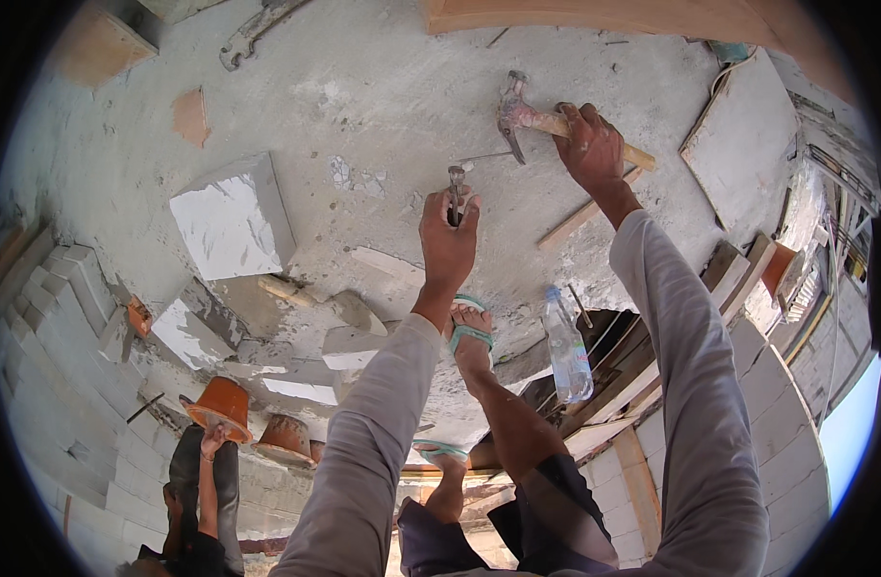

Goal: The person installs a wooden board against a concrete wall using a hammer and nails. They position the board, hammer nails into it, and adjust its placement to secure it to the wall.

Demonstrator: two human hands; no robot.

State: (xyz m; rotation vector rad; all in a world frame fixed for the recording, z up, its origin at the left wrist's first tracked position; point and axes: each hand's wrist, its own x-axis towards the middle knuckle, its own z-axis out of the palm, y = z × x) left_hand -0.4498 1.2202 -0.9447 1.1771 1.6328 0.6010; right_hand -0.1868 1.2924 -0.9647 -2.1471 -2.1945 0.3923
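My right hand is wrapped round the wooden handle of a claw hammer, whose worn, reddish head is raised over the grey concrete surface. To its left, my left hand is closed on a short metal tool with a dark lower part; its exact kind I cannot make out. A thin rod or nail shows between the tool and the hammer's claw, beside a small white bit. The hammer head is apart from the tool in my left hand.
A white block lies left of my hands; a pair of metal pincers lies farther off. Near my sandalled foot stands a plastic bottle, beside loose planks. At lower left another person's hand holds an orange bucket.
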